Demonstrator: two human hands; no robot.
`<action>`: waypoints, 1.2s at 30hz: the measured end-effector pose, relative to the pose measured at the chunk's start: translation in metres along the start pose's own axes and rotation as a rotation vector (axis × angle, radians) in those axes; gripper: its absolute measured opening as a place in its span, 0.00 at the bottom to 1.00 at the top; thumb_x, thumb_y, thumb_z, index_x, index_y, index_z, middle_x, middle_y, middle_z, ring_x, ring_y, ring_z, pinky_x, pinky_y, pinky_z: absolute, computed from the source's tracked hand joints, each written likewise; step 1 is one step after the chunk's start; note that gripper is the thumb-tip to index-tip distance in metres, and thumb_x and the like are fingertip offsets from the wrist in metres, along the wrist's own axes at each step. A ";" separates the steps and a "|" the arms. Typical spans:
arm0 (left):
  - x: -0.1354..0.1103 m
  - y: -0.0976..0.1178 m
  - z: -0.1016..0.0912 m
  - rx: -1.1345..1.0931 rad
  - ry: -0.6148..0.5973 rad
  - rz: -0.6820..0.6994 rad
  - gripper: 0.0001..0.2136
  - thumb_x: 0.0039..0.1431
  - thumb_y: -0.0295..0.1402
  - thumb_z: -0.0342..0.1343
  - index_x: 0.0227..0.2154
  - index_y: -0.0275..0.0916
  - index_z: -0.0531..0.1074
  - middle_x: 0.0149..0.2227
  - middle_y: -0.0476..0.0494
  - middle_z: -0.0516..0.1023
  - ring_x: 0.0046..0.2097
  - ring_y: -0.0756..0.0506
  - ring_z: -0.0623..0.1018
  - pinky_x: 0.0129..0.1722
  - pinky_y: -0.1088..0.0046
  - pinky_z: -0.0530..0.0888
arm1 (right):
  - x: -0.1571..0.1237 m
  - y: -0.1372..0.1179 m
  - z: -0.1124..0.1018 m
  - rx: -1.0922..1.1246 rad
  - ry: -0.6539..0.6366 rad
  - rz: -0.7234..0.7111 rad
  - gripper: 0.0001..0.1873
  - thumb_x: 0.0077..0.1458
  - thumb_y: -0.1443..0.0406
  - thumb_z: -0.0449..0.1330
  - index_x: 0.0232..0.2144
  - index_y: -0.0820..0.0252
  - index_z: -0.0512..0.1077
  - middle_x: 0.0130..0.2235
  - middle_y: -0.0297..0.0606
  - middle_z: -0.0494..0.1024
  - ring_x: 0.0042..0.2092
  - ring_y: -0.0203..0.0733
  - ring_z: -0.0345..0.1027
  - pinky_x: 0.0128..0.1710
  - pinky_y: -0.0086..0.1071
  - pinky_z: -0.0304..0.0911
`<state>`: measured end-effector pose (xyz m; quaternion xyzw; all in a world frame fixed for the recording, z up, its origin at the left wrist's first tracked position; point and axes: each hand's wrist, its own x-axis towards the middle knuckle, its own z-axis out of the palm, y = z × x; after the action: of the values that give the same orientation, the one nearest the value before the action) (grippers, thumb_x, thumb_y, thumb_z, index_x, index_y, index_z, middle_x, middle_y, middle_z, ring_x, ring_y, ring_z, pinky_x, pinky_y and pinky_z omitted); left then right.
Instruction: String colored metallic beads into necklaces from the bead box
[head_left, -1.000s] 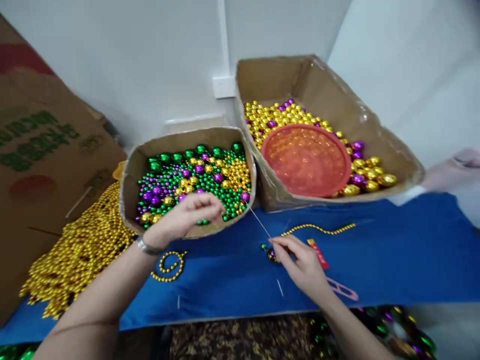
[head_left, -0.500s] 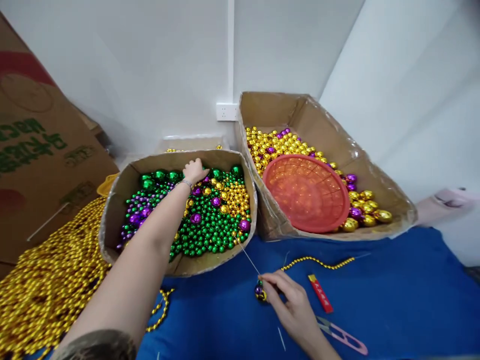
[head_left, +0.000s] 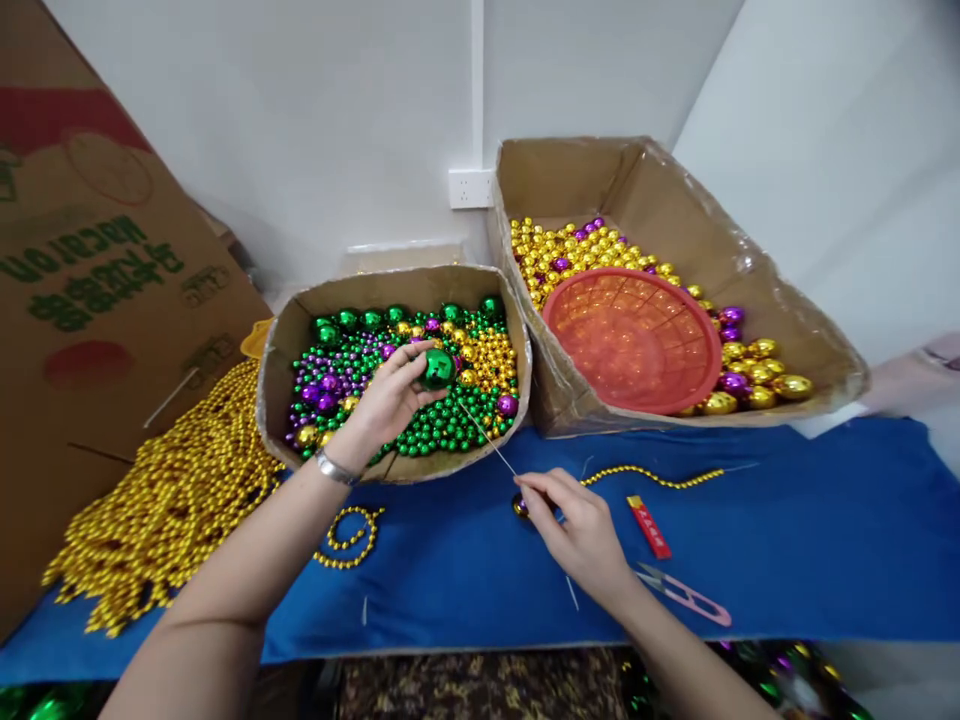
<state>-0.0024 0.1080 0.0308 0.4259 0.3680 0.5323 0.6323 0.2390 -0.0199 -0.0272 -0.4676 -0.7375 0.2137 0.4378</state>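
My left hand (head_left: 395, 400) holds a large shiny green bead (head_left: 437, 369) between thumb and fingers, above the near part of a cardboard box (head_left: 264, 400) full of green, purple and gold beads. Over the blue cloth, my right hand (head_left: 574, 525) pinches a long thin needle (head_left: 491, 445) that points up and left toward the box. Just beside its fingertips hangs a dark shiny bead (head_left: 520, 505), partly hidden by the hand. The far tip of the needle lies near the green bead, with a small gap between them.
A bigger box (head_left: 551, 400) holds gold and purple beads and a red plastic basket (head_left: 712, 370). Gold bead strands (head_left: 172, 490) are heaped at left. On the blue cloth (head_left: 825, 530) lie a short gold strand (head_left: 652, 476), a red packet (head_left: 649, 528) and pink-handled thread snips (head_left: 686, 594).
My left hand has come back from the rear of the bead box, now with a large green bead. My right hand keeps hold of the needle. The view has tilted downward.
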 end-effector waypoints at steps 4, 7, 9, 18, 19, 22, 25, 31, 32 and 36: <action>-0.035 -0.014 0.008 0.004 0.014 0.045 0.13 0.56 0.34 0.62 0.45 0.43 0.73 0.38 0.47 0.72 0.39 0.49 0.74 0.42 0.66 0.78 | -0.002 -0.005 0.003 -0.039 -0.009 -0.055 0.09 0.63 0.67 0.54 0.41 0.58 0.74 0.34 0.37 0.78 0.34 0.36 0.73 0.37 0.28 0.67; -0.046 -0.020 0.012 0.004 0.050 0.049 0.14 0.54 0.34 0.63 0.44 0.44 0.74 0.36 0.49 0.70 0.39 0.50 0.72 0.42 0.67 0.79 | -0.006 -0.006 0.003 -0.054 -0.024 -0.064 0.09 0.63 0.67 0.54 0.41 0.59 0.74 0.34 0.37 0.77 0.34 0.36 0.73 0.37 0.28 0.67; -0.049 -0.022 0.014 0.000 0.065 0.045 0.14 0.54 0.34 0.64 0.44 0.44 0.74 0.35 0.49 0.68 0.38 0.51 0.71 0.42 0.68 0.79 | -0.009 -0.006 0.003 -0.062 -0.026 -0.067 0.09 0.63 0.67 0.54 0.41 0.60 0.74 0.33 0.37 0.77 0.34 0.36 0.73 0.37 0.28 0.67; -0.058 -0.026 0.017 0.054 0.090 0.087 0.18 0.52 0.33 0.64 0.47 0.42 0.73 0.39 0.47 0.70 0.39 0.50 0.73 0.40 0.68 0.80 | -0.016 -0.008 -0.001 -0.079 -0.012 -0.085 0.09 0.63 0.68 0.54 0.41 0.59 0.74 0.34 0.37 0.77 0.34 0.36 0.73 0.36 0.28 0.68; -0.059 -0.027 0.018 0.065 0.096 0.099 0.19 0.52 0.34 0.64 0.48 0.42 0.72 0.40 0.46 0.70 0.40 0.50 0.73 0.39 0.68 0.80 | -0.017 -0.009 -0.001 -0.083 -0.013 -0.086 0.09 0.63 0.68 0.54 0.41 0.59 0.74 0.34 0.37 0.77 0.34 0.36 0.73 0.36 0.28 0.68; -0.060 -0.028 0.016 0.103 0.108 0.135 0.20 0.52 0.34 0.64 0.49 0.42 0.71 0.43 0.45 0.71 0.40 0.49 0.74 0.38 0.69 0.80 | -0.018 -0.010 -0.002 -0.099 -0.018 -0.089 0.09 0.63 0.68 0.54 0.41 0.59 0.74 0.34 0.38 0.77 0.34 0.36 0.73 0.36 0.28 0.68; -0.064 -0.032 0.013 0.179 0.110 0.185 0.21 0.53 0.35 0.64 0.50 0.43 0.70 0.44 0.45 0.73 0.41 0.48 0.74 0.39 0.70 0.78 | -0.019 -0.011 -0.001 -0.124 -0.021 -0.092 0.09 0.63 0.68 0.53 0.41 0.59 0.74 0.34 0.38 0.77 0.34 0.36 0.73 0.36 0.28 0.68; -0.088 -0.047 0.012 0.349 0.020 0.318 0.17 0.55 0.34 0.62 0.48 0.42 0.72 0.51 0.41 0.74 0.50 0.45 0.74 0.49 0.68 0.73 | -0.024 -0.014 0.009 -0.191 -0.018 -0.109 0.10 0.64 0.67 0.52 0.41 0.59 0.74 0.33 0.39 0.77 0.33 0.37 0.73 0.34 0.29 0.67; -0.093 -0.050 0.014 0.330 0.007 0.309 0.16 0.56 0.34 0.62 0.48 0.42 0.73 0.51 0.41 0.74 0.50 0.44 0.74 0.49 0.68 0.72 | -0.025 -0.015 0.011 -0.189 -0.018 -0.104 0.10 0.64 0.67 0.52 0.41 0.59 0.74 0.33 0.39 0.77 0.33 0.37 0.72 0.34 0.29 0.67; -0.110 -0.052 0.020 0.131 0.000 0.229 0.20 0.54 0.33 0.64 0.50 0.44 0.70 0.53 0.41 0.73 0.49 0.44 0.75 0.45 0.69 0.74 | -0.030 -0.018 0.015 -0.094 -0.050 -0.076 0.09 0.64 0.67 0.52 0.41 0.58 0.73 0.34 0.38 0.77 0.34 0.37 0.73 0.36 0.29 0.67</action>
<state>0.0172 -0.0074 -0.0090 0.5053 0.3510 0.5760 0.5383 0.2228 -0.0536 -0.0358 -0.4540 -0.7746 0.1735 0.4046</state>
